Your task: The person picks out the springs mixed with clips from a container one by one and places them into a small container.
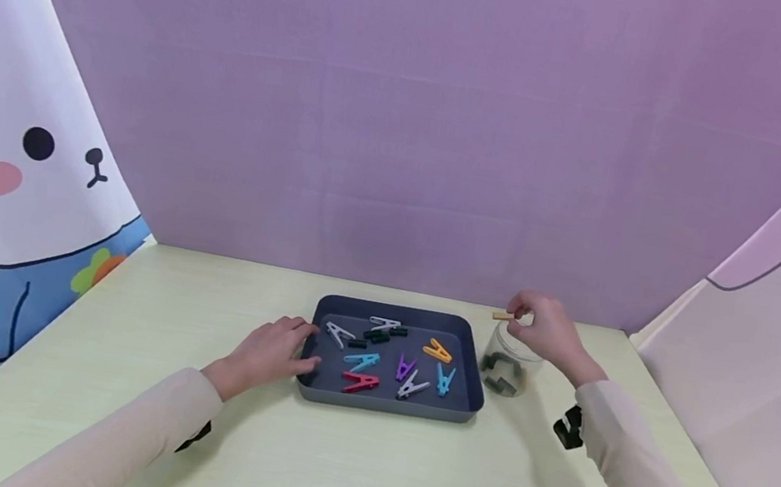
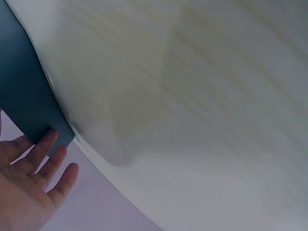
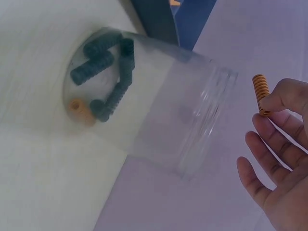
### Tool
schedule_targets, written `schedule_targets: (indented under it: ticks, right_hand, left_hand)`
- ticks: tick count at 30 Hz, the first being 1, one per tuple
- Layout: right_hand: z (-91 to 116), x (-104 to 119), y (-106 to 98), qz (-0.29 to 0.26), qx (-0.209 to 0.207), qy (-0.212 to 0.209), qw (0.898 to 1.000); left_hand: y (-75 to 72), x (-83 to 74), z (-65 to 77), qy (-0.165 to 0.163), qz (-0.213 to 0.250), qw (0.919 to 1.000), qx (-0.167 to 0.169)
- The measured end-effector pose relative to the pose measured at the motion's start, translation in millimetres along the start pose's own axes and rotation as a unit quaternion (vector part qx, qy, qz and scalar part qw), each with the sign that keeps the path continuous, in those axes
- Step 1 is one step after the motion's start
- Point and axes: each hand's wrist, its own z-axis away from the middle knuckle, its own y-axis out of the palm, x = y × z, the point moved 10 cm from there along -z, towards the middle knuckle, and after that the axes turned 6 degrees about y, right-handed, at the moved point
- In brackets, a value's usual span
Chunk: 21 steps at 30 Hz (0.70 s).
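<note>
Above the mouth of a clear jar (image 1: 515,348), my right hand (image 1: 550,331) pinches an orange coil spring (image 3: 261,94) between thumb and index finger, its other fingers spread. Inside the jar, in the right wrist view, lie several dark green springs (image 3: 92,67) and one orange spring (image 3: 82,111). My left hand (image 1: 272,350) touches the left side of a dark grey tray (image 1: 389,404), its fingers loosely extended along the outer wall. Dark springs (image 1: 377,336) lie in the tray's back half among several plastic clips, including a red clip (image 1: 360,382) and a yellow clip (image 1: 438,351).
The tray stands on a pale wooden table (image 1: 356,474), with the jar close by its right side. A purple cloth backdrop (image 1: 408,128) rises behind the table. Printed panels (image 1: 4,245) flank it on both sides.
</note>
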Motion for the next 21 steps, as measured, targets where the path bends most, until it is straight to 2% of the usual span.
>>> schedule_targets:
  ticks: [9,21]
  right_hand:
    - [6,-15,-3,0.006,-0.020,-0.003,1.000]
    - [11,-31,15,0.019,-0.002,0.015,1.000]
  left_hand:
    - [-0.2,0.1,-0.2,0.001,-0.002,1.0000,-0.001]
    - [3.6,1.6,-2.0,-0.004,-0.004,1.0000,0.002]
